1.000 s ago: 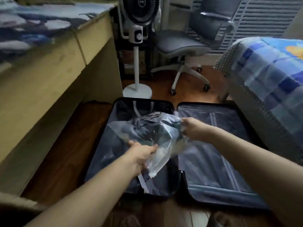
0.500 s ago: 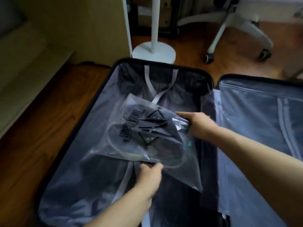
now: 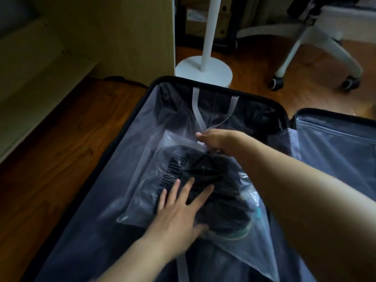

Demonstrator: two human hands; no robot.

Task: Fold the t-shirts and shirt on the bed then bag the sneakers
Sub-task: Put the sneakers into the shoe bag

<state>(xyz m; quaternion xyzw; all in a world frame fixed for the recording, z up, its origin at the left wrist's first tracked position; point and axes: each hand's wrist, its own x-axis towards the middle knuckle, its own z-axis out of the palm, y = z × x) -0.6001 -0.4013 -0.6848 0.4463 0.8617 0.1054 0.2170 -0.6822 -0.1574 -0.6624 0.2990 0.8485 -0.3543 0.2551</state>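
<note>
- here, nearest the camera, the left hand (image 3: pixel 179 208) is lying flat on the clear plastic bag (image 3: pixel 146 192), fingers straight and spread, pressing it down.
- the dark sneakers (image 3: pixel 221 200) are sitting inside that bag — bagging looks done, and packing seems the step in hand.
- further on, the right hand (image 3: pixel 219 140) is pinching the bag's far edge, fingers curled.
- the bag is resting in the left half of the open suitcase (image 3: pixel 215 89); next is probably settling it flat — and letting go.
</note>
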